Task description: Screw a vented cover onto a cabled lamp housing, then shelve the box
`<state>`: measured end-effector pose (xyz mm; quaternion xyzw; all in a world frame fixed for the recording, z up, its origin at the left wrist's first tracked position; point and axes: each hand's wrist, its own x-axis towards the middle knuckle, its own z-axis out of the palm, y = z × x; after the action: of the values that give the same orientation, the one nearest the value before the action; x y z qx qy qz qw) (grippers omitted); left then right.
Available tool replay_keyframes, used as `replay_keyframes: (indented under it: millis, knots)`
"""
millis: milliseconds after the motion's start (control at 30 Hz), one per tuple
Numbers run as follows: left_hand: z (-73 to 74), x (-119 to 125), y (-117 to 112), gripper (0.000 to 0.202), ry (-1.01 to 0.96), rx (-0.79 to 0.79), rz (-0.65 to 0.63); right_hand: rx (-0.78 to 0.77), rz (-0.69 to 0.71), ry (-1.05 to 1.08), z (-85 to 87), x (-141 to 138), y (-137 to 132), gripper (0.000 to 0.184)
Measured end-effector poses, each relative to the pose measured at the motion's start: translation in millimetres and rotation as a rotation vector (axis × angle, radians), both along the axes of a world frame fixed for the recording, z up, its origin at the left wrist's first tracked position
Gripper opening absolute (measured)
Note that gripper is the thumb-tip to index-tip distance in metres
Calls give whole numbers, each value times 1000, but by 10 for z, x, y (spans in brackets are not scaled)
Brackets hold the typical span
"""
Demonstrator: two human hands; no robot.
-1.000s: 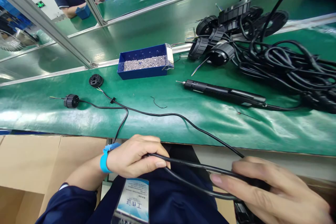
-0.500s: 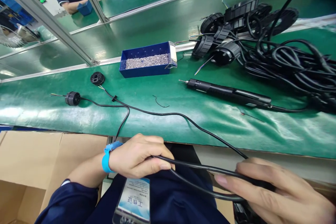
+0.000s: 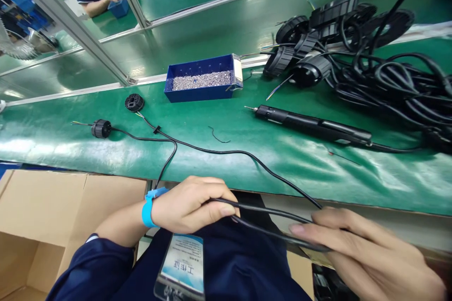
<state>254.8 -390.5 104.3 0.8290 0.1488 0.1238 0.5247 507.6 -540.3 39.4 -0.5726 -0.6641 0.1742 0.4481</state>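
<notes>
Black cable (image 3: 268,210), doubled, pinched in left hand (image 3: 190,204), lying under extended fingers of right hand (image 3: 363,254), grip there unclear; best held taut, strands together.

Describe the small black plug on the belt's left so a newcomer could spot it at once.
On the green belt, look left of the blue tray of screws, toward the front edge. The small black plug lies there on its side, cable at one end, thin bare wires at the other, unlike the flat vented disc behind it.
</notes>
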Motion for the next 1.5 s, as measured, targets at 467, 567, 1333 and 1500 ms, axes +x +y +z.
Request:
replay_keyframes:
  millis: [467,567,1333,1500]
  knots:
    - [-29,96,-11,27,-4,-170,71,-93,237,314,-46,95,169,43]
    - [-24,110,-26,27,-13,-157,69,-117,246,310,-73,115,205,45]
    - [-19,92,-58,33,-36,245,-6,128,257,237,-157,85,279,57]
    - [-42,77,-61,35,-76,342,-23,111,148,261,-159,-2,157,61]
